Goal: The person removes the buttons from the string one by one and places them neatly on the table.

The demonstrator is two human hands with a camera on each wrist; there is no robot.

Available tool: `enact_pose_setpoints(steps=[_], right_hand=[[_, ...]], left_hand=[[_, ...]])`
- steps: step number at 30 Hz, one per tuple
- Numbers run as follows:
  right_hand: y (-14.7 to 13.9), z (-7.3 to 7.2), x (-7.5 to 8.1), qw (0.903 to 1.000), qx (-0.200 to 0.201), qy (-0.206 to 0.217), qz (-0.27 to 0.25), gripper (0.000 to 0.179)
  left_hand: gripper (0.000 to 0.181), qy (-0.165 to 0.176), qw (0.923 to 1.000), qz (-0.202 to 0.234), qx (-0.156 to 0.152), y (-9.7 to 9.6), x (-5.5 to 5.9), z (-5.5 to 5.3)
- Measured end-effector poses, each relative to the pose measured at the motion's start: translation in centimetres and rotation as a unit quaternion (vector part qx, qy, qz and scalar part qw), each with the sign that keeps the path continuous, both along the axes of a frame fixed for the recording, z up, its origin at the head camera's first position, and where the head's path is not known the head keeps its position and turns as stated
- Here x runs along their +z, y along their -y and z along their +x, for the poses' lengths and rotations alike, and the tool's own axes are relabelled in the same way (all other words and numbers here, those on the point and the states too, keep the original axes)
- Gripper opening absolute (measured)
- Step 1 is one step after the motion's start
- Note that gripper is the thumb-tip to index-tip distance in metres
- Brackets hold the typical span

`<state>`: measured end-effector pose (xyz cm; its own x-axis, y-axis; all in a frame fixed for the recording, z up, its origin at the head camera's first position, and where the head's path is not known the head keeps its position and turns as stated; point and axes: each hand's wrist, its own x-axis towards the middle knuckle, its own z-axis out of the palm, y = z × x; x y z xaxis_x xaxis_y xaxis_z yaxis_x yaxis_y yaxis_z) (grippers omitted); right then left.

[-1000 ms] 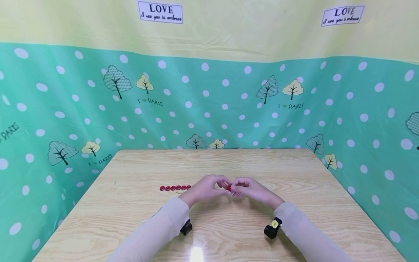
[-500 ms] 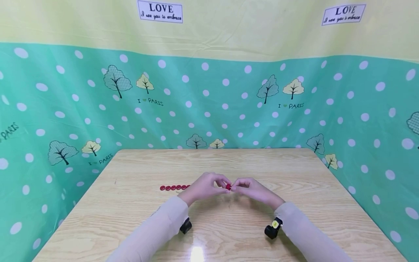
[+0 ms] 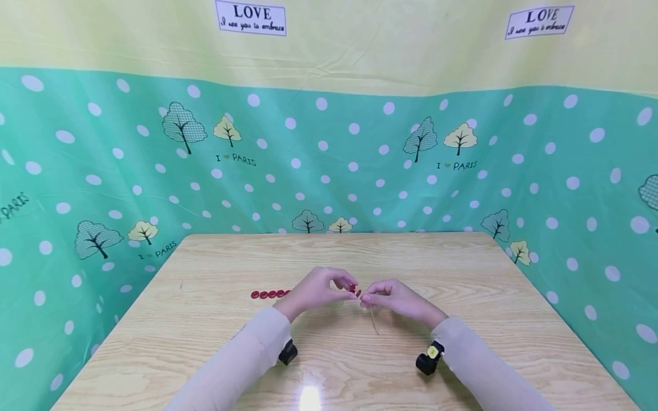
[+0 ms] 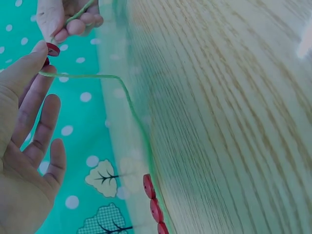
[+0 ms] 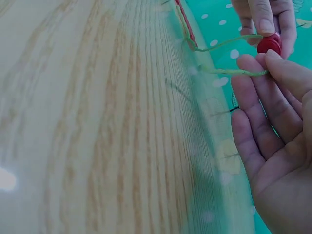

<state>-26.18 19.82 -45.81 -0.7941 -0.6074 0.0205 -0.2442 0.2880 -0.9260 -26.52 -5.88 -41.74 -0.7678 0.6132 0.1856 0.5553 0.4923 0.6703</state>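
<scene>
My left hand (image 3: pixel 319 288) pinches a red button (image 3: pixel 352 288) between thumb and fingertips, just left of my right hand. A second red button (image 4: pixel 52 49) shows at the left thumb tip, with a short bit of cord leading from it to the right fingers. Thumb and forefinger of my right hand (image 3: pixel 393 297) pinch a thin pale green cord (image 4: pixel 87 76). One end of it hangs below the right fingers in the head view. From the left fingertips, the cord runs down beside the row of buttons. The other fingers of both hands are loosely bent.
A straight row of several red buttons (image 3: pixel 272 294) lies on the wooden table (image 3: pixel 329 254), left of my left hand and partly hidden behind it. A green dotted curtain (image 3: pixel 349 171) hangs behind the table and along its sides.
My left hand has shifted slightly left, opening a small gap between the hands. One button now shows apart in this gap, and a cord end now hangs below my right hand.
</scene>
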Motion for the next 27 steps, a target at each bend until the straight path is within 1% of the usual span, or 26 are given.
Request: enact_pose_setpoints(steps=[5, 10, 14, 20, 27], right_hand=[[0.0, 0.2, 0.1, 1.0000, -0.003, 0.007, 0.000, 0.033], [0.1, 0.4, 0.4, 0.9997, -0.008, 0.020, -0.007, 0.036], [0.2, 0.5, 0.4, 0.9997, -0.012, 0.020, -0.004, 0.036], [0.1, 0.5, 0.4, 0.9997, -0.018, 0.018, 0.001, 0.034], [0.0, 0.6, 0.6, 0.9992, -0.032, 0.011, 0.020, 0.036]], left_hand=[[0.024, -0.011, 0.9999, 0.008, -0.002, 0.3, 0.1, -0.1], [0.024, -0.018, 0.9998, 0.011, -0.004, 0.5, 0.2, -0.2], [0.024, -0.015, 0.9998, 0.009, -0.001, 0.7, 0.1, -0.3], [0.025, 0.003, 0.9998, 0.014, 0.010, 1.2, 0.3, -0.2], [0.025, -0.011, 0.9997, 0.012, 0.018, 1.9, 0.4, -0.3]])
